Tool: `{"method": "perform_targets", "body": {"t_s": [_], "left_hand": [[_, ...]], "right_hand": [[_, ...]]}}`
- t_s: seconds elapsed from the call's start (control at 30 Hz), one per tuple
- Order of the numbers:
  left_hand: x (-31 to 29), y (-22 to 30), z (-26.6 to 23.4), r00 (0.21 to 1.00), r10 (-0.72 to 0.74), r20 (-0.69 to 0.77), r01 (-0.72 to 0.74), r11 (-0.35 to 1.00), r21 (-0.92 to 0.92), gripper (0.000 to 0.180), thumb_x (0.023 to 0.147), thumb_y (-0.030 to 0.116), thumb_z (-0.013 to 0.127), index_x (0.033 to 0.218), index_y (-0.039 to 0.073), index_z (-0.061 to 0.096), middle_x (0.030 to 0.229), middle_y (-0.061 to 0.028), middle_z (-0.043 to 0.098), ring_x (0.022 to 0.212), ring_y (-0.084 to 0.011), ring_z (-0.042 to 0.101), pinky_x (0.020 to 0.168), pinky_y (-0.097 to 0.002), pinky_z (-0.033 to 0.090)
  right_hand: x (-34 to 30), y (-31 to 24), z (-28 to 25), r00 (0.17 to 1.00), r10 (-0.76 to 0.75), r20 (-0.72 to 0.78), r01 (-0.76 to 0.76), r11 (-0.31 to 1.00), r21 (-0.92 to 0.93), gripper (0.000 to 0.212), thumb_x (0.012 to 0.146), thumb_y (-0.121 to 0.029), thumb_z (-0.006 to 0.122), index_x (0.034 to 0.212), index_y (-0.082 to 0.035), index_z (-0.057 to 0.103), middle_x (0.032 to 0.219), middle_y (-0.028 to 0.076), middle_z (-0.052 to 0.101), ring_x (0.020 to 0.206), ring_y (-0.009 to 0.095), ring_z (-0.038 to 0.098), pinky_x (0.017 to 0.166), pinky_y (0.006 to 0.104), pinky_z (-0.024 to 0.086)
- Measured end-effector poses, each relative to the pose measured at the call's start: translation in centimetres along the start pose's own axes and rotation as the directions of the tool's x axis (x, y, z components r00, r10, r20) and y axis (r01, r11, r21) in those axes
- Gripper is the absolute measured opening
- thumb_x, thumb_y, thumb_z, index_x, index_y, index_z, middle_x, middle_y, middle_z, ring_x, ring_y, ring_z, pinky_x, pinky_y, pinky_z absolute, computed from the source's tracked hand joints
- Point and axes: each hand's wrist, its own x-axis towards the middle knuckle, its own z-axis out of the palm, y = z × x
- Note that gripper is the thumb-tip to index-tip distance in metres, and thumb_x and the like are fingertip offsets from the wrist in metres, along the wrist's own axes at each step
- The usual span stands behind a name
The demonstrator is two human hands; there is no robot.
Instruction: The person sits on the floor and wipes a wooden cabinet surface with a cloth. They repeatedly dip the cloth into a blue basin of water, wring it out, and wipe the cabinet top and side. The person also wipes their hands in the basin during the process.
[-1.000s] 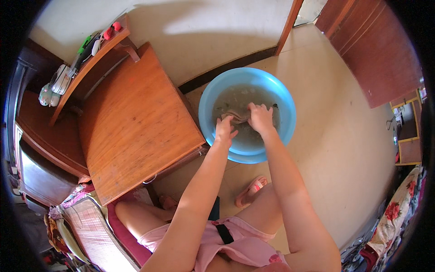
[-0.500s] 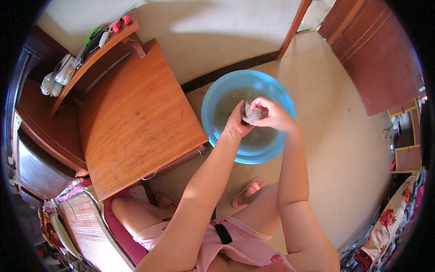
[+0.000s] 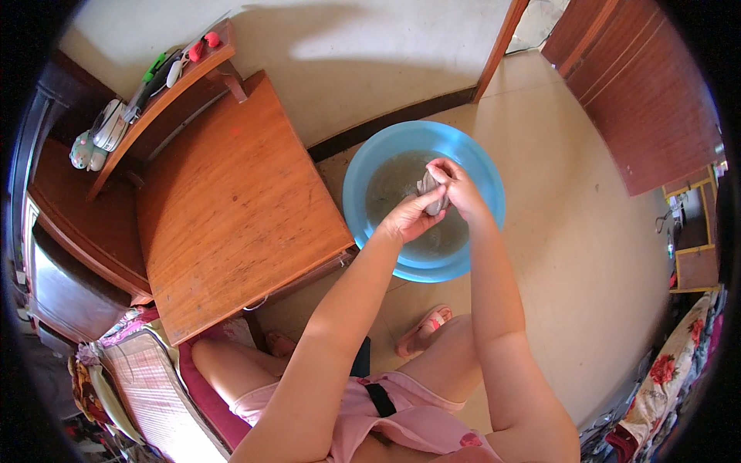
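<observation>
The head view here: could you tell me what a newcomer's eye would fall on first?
First the round blue basin of cloudy water on the pale floor, at the picture's centre. Above it the left hand and right hand together grip a small wet grey cloth. To the left, a bare wooden table fills much of the frame, beside the basin.

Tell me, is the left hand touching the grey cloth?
Touching. The head view shows the left hand pressed against the grey cloth, no gap, above the basin.
</observation>
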Motion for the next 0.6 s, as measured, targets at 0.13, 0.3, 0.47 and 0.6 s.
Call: {"method": "perform_targets", "body": {"t_s": [0.13,0.3,0.47,0.6], "left_hand": [[-0.6,0.5,0.1,0.999,-0.034,0.0,0.034,0.997,0.068,0.047,0.081,0.016,0.076,0.121,0.007,0.052,0.112,-0.0054,0.059,0.101,-0.0159,0.058,0.084,-0.0265,0.053],[-0.7,0.1,-0.1,0.991,-0.129,-0.032,0.133,0.965,0.225,0.029,0.083,0.016,0.073,0.107,0.009,0.059,0.096,-0.0017,0.064,0.082,-0.0109,0.062,0.077,-0.0256,0.057],[-0.6,0.0,0.6,0.982,-0.17,-0.084,0.189,0.894,0.406,0.016,0.082,0.019,0.069,0.093,0.011,0.061,0.079,0.0016,0.062,0.065,-0.0075,0.058,0.061,-0.0227,0.052],[-0.1,0.3,0.2,0.98,-0.13,-0.148,0.195,0.756,0.625,0.016,0.08,0.023,0.067,0.086,0.012,0.058,0.071,0.0021,0.058,0.059,-0.0064,0.053,0.051,-0.0208,0.042]], "right_hand": [[-0.4,-0.2,0.5,0.99,0.113,0.083,-0.111,0.994,-0.02,0.03,0.099,-0.035,0.052,0.102,-0.007,0.061,0.097,0.002,0.06,0.089,0.013,0.057,0.08,0.0284,0.048],[-0.7,-0.4,0.8,0.962,0.157,0.223,-0.207,0.953,0.222,0.024,0.098,-0.026,0.055,0.11,-0.006,0.056,0.099,0.008,0.062,0.096,0.02,0.064,0.079,0.0319,0.053],[-0.6,0.2,0.8,0.968,0.135,0.213,-0.203,0.919,0.339,0.021,0.097,-0.016,0.056,0.115,-0.004,0.053,0.095,0.01,0.062,0.093,0.022,0.065,0.08,0.0338,0.054],[-0.2,1.0,1.2,0.976,0.168,0.139,-0.206,0.919,0.337,0.021,0.098,-0.014,0.054,0.116,-0.004,0.053,0.088,0.008,0.061,0.086,0.02,0.064,0.077,0.0325,0.053]]}}
